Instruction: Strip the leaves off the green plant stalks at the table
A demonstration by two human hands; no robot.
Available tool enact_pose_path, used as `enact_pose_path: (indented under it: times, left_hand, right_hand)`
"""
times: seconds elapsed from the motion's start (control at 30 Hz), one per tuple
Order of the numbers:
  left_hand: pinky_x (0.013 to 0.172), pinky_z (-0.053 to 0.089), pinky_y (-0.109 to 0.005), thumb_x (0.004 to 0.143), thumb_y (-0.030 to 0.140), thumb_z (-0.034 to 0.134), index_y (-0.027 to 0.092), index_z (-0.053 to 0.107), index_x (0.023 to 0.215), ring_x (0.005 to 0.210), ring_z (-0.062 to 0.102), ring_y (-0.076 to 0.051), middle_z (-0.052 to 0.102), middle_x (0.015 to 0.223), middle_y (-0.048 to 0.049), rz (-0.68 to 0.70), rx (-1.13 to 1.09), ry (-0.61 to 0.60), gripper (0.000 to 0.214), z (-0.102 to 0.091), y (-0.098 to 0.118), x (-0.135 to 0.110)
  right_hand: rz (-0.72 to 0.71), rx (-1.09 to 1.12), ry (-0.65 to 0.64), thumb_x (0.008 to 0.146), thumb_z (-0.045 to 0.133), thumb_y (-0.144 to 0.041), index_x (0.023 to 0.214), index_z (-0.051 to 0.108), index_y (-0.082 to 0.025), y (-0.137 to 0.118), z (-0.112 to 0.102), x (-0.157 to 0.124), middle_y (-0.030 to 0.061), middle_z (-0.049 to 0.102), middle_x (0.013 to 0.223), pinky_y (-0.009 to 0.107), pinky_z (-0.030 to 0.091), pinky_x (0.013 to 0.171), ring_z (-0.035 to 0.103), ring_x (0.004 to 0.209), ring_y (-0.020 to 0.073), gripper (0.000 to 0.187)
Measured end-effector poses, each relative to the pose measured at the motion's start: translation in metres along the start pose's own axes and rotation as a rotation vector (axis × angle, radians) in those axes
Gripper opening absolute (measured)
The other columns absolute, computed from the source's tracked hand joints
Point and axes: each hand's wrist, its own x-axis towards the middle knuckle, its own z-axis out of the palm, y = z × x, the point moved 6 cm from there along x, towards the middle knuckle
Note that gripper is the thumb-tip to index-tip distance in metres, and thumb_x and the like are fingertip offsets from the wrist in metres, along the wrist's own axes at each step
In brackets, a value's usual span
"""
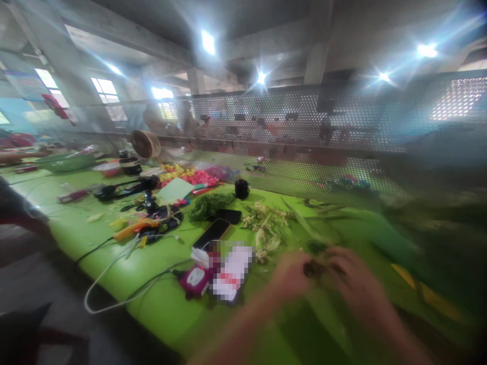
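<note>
My left hand (291, 274) and my right hand (350, 268) are close together over the right part of the green table, both smeared by motion. Their fingers are drawn in around a small dark green and brown thing (315, 247) that I cannot make out. A long pale green strip, like a leaf (302, 218), slants past the hands. Left of them lies a loose heap of pale yellow-green husk-like strips (268, 223). Near my left forearm, a phone with a blurred-out screen (233, 274) rests beside a purple tissue pack (196, 280).
Two dark phones (213, 235), a green stringy bundle (211, 203) and a black cup (242, 189) stand beyond. An orange glue gun (135, 228) and loose cables (110, 294) lie left. A perforated metal screen (297, 121) borders the table's back. A fan (146, 144) stands farther off.
</note>
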Motion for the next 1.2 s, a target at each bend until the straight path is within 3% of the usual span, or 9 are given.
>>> enact_pose_path:
  times: [0.27, 0.47, 0.8, 1.2]
  left_hand:
    - [0.055, 0.033, -0.022, 0.067, 0.022, 0.061, 0.015, 0.062, 0.067, 0.061, 0.051, -0.012, 0.062, 0.067, -0.002, 0.032, 0.02, -0.008, 0.007, 0.002, -0.002, 0.0]
    - [0.055, 0.033, -0.022, 0.066, 0.022, 0.06, 0.016, 0.063, 0.069, 0.062, 0.052, -0.013, 0.063, 0.068, -0.0018, 0.015, 0.05, -0.051, 0.007, 0.001, -0.003, 0.001]
    - [0.055, 0.033, -0.024, 0.065, 0.025, 0.064, 0.017, 0.06, 0.07, 0.065, 0.053, -0.014, 0.062, 0.07, -0.0027, 0.166, 0.104, -0.116, 0.011, 0.003, 0.0, 0.002]
    - [0.056, 0.034, -0.025, 0.066, 0.021, 0.062, 0.017, 0.061, 0.071, 0.065, 0.054, -0.015, 0.061, 0.069, -0.0022, 0.198, 0.155, -0.131, 0.006, 0.0, 0.007, 0.002]
  right_hand:
    - [-0.008, 0.021, 0.01, 0.089, 0.047, -0.028, 0.083, 0.06, -0.024, -0.005, -0.003, 0.0, 0.0076, 0.062, 0.11, 0.04, 0.047, 0.088, 0.059, 0.104, 0.0226, 0.016]
    - [-0.041, 0.049, -0.064, 0.091, 0.045, -0.029, 0.087, 0.062, -0.025, -0.002, 0.001, 0.001, 0.0076, 0.06, 0.114, 0.042, 0.045, 0.092, 0.056, 0.11, 0.023, 0.018]
    - [0.028, 0.143, -0.137, 0.089, 0.048, -0.032, 0.087, 0.064, -0.025, 0.007, 0.004, 0.002, 0.0067, 0.062, 0.11, 0.04, 0.047, 0.089, 0.058, 0.102, 0.0232, 0.017]
    - [0.05, 0.219, -0.2, 0.088, 0.049, -0.036, 0.085, 0.065, -0.025, 0.012, 0.007, 0.003, 0.0063, 0.063, 0.107, 0.039, 0.048, 0.084, 0.06, 0.098, 0.0236, 0.019]
